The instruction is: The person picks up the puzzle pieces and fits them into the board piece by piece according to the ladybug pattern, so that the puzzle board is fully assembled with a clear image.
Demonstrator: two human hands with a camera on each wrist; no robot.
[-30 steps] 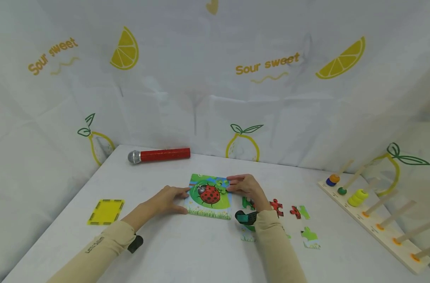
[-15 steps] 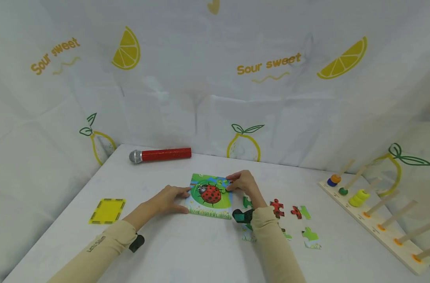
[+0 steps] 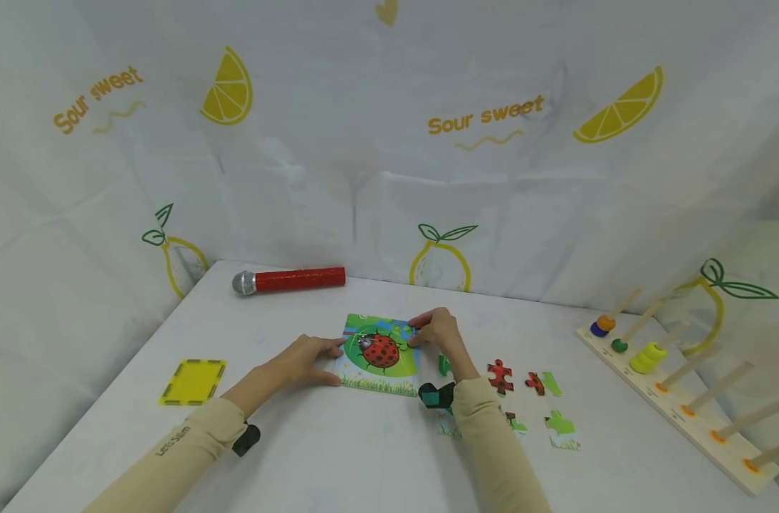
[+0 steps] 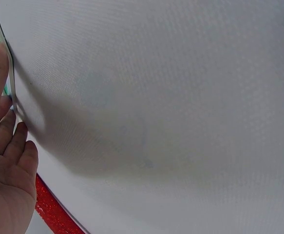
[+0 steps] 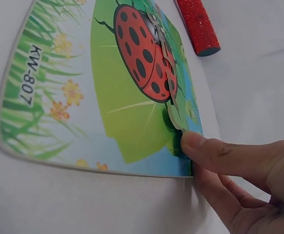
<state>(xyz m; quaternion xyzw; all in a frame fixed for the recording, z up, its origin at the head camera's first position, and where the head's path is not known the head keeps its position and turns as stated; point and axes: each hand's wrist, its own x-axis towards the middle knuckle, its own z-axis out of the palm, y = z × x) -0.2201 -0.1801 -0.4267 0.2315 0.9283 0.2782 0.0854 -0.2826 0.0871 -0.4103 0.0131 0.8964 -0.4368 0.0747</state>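
A ladybug puzzle board (image 3: 377, 374) lies flat on the table, its grass strip toward me. My left hand (image 3: 302, 362) touches its left edge with extended fingers, the thumb near the lower left corner. At the top right corner, my right hand (image 3: 437, 333) pinches a green puzzle piece (image 5: 177, 118) between thumb and fingers. In the right wrist view that piece sits slightly raised over the printed picture, beside the ladybug. The thumb covers its end, and the other fingers reach past the board's edge.
Several loose puzzle pieces lie right of the board, including a red one (image 3: 500, 376) and a green corner (image 3: 561, 429). A toy microphone (image 3: 293, 280) lies at the back. A yellow square (image 3: 193, 382) is on the left, a wooden peg rack (image 3: 678, 410) on the right.
My right hand has shifted slightly left and its fingers have drawn in at the board's top right corner. My left hand and the board have stayed in place.
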